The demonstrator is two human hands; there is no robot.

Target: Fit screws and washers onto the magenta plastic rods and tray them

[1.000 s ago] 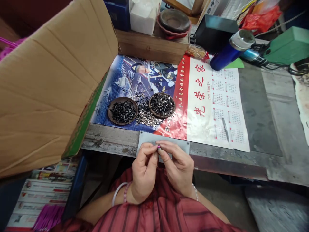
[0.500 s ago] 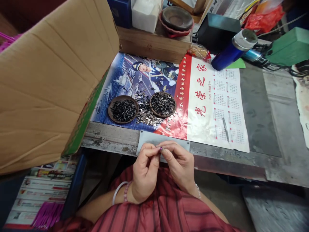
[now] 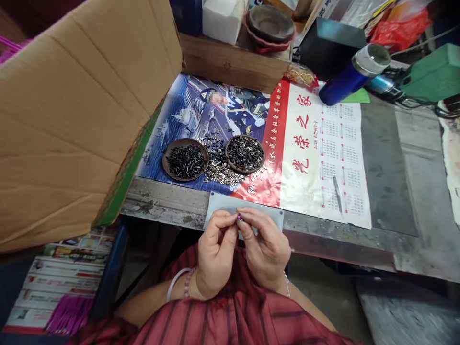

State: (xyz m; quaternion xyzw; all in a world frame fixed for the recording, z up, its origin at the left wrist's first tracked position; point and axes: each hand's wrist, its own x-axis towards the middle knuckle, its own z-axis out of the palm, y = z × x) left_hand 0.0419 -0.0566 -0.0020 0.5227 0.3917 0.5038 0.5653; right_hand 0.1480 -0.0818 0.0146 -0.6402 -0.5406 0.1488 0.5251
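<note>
My left hand [image 3: 217,251] and my right hand [image 3: 265,247] meet at the table's front edge, fingertips pinched together. Between them shows the end of a small shiny purple piece [image 3: 239,217]; the fingers hide most of it, so its kind is unclear. Just beyond, a grey plate [image 3: 268,213] with holes at its corners lies at the edge. Farther back stand two round dishes, the left dish [image 3: 165,165] and the right dish [image 3: 263,160], both full of thin black screw-like pins [image 3: 186,161]. Small metal nuts [image 3: 224,175] lie scattered between and in front of them.
A large cardboard flap [image 3: 82,110] rises on the left. Purple strips [image 3: 70,314] lie on printed paper below it. A calendar poster [image 3: 294,191] covers the table, with a pen [image 3: 338,194] on it. A blue flask [image 3: 341,81] and a wooden box [image 3: 233,64] stand behind.
The purple piece shows slightly more between my fingertips. Both hands stay pinched together in nearly the same place; the view has shifted a little.
</note>
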